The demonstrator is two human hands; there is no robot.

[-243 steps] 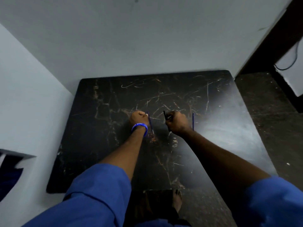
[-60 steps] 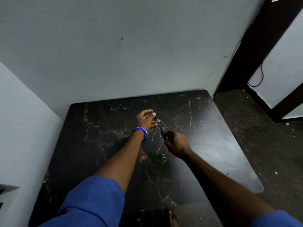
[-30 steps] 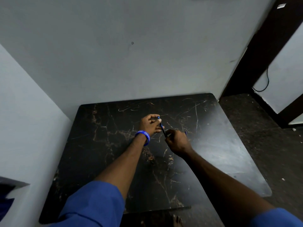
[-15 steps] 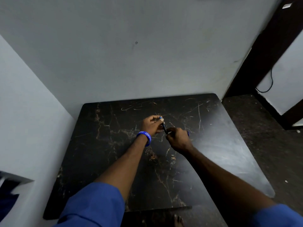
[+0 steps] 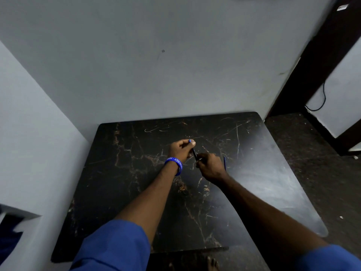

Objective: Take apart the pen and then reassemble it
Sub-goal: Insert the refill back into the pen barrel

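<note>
Both of my hands meet over the middle of a black marble-patterned table (image 5: 136,192). My left hand (image 5: 180,150), with a blue wristband, pinches the blue upper end of a dark pen barrel (image 5: 194,154). My right hand (image 5: 210,166) grips the barrel's lower end, so the pen runs slanted between the two hands. A thin blue refill (image 5: 224,163) lies on the table just right of my right hand, partly hidden by it.
The table stands in a corner between a grey back wall (image 5: 156,65) and a left wall. A dark door frame (image 5: 312,65) and a dark floor (image 5: 312,163) lie to the right. A bare foot (image 5: 212,265) shows below the table's front edge.
My hands have closed in on each other along the pen since two seconds ago. The pen stays held at both ends. The camera view has shifted slightly.
</note>
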